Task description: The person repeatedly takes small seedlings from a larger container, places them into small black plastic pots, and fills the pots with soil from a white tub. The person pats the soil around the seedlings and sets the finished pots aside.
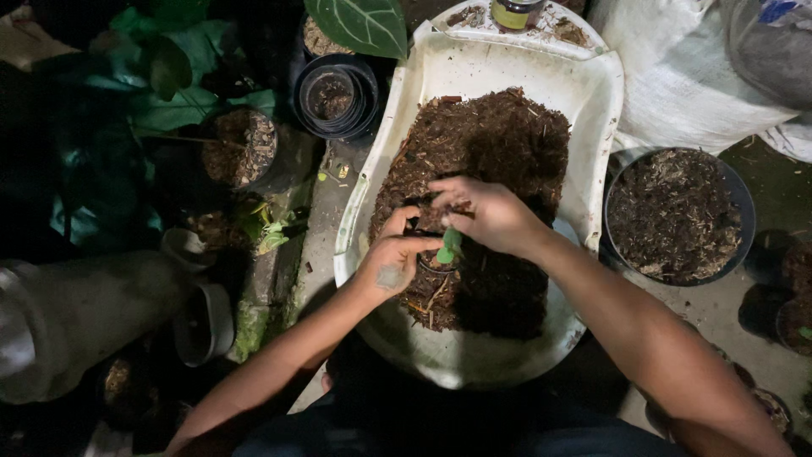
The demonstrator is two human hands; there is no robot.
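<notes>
Both hands meet at the centre of the frame over a small dark pot (pixel 433 269) that sits in a heap of brown potting mix (pixel 486 152). Left hand (pixel 393 258) curls around the pot's near side, fingers closed on its rim. Right hand (pixel 482 211) reaches in from the right, fingertips pinched together at the top of a small green seedling (pixel 448 245) standing in the pot; whether they grip the stem or only press the mix I cannot tell. The mix fills a white plastic tub (pixel 507 63) that runs from the upper middle to the lower middle. Just right of the tub stands a round black pot of coarse mix (pixel 674 216). Above left of the tub are nested empty black pots (pixel 336 97), and further left a potted plant with broad green leaves (pixel 241 144). White sacks (pixel 677 76) lie at the upper right.
</notes>
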